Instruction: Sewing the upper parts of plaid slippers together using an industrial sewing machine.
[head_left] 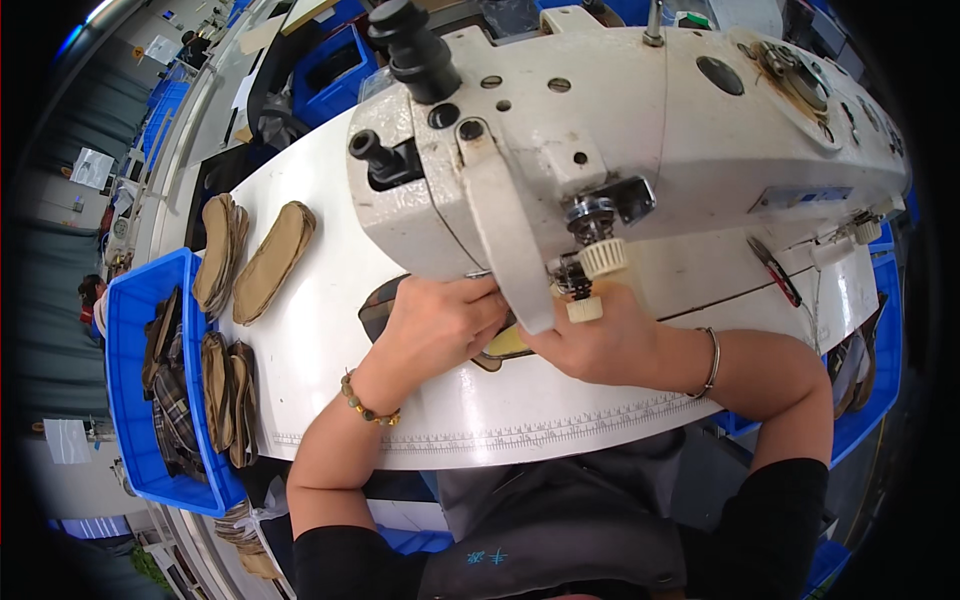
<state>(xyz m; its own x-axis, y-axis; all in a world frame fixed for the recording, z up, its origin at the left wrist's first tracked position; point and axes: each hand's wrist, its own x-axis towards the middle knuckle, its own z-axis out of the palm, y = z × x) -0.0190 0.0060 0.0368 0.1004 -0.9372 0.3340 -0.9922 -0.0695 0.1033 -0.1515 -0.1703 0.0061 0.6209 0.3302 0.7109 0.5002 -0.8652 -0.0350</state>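
Observation:
A white sewing machine (620,120) fills the upper middle of the head view. Under its head lies a dark flat piece (376,308) with a yellow section (505,342). My left hand (435,330), wearing a bead bracelet, has bent fingers gripping that piece just left of the white lever (515,250). My right hand (600,340), with a metal bangle, is closed on the piece's right side; its fingertips are partly hidden behind the machine's knobs.
Tan stacked pieces (273,262) rest on the white table (310,390). A blue bin (135,330) of dark plaid pieces stands left, another (880,370) right. Red-handled snips (780,275) lie right. Blurred people (193,50) are at the far left.

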